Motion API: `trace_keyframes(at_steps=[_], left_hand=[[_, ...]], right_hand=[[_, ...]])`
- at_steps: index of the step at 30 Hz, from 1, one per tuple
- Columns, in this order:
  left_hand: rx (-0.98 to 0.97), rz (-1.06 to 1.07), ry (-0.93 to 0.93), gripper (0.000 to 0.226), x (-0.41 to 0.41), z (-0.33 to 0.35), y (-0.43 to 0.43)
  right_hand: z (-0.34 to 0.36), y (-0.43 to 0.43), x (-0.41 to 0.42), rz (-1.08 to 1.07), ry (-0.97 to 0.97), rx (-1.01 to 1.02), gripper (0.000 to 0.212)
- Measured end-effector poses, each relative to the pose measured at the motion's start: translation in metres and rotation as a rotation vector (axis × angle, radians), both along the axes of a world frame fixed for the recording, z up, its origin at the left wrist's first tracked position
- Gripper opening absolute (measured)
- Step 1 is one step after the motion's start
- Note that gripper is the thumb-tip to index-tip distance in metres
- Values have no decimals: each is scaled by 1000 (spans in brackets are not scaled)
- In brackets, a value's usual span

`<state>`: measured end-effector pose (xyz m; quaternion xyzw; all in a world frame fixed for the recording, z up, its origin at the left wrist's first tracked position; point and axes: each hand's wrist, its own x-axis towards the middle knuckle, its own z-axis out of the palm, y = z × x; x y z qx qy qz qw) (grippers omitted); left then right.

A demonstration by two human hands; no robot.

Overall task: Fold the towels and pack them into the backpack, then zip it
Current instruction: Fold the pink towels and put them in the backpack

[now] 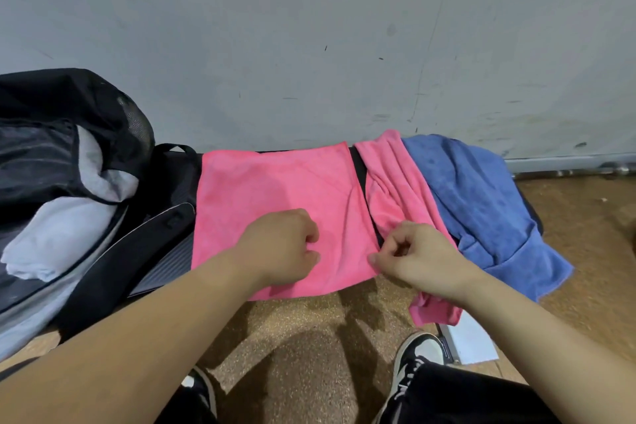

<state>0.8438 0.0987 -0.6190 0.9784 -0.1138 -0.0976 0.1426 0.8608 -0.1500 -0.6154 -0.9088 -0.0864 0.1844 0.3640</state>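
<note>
A pink towel (275, 189) lies spread flat on a black bench. My left hand (282, 244) rests on its near part with fingers curled, pinching the cloth. My right hand (413, 255) pinches the towel's near right corner. A second pink towel (392, 182) lies crumpled just to the right, and a blue towel (481, 203) is heaped beyond it, hanging over the bench end. The black and grey backpack (69, 155) stands open at the left with a white towel (55, 237) inside.
A grey wall (309, 45) rises right behind the bench. The black bench (168, 251) shows between backpack and towel. Speckled brown floor (303, 327) lies below, with my shoes (416, 358) and a white sheet (471, 341) near my right foot.
</note>
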Motion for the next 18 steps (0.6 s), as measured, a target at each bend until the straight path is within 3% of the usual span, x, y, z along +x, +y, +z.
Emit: trace_keyframes(at_steps=[3,7,9,13,18], left_hand=[[-31,-38,20,28,-2,-3,5],[-92,-121,30,34,-14,-5,16],[-126,-139,-8,34,-25,-3,24],[-35,-37,-154,15,-48,-3,57],[90,48,-156,31,-80,-10,108]], right_hand=[[6,-12,-3,10,118,-191,30],[8,-11,-8,90,131,-413,25],[10,-4,-12,123,-21,-421,25],[4,34,-34,273,-344,-134,27],[-23,76,-42,490,-555,-221,35]])
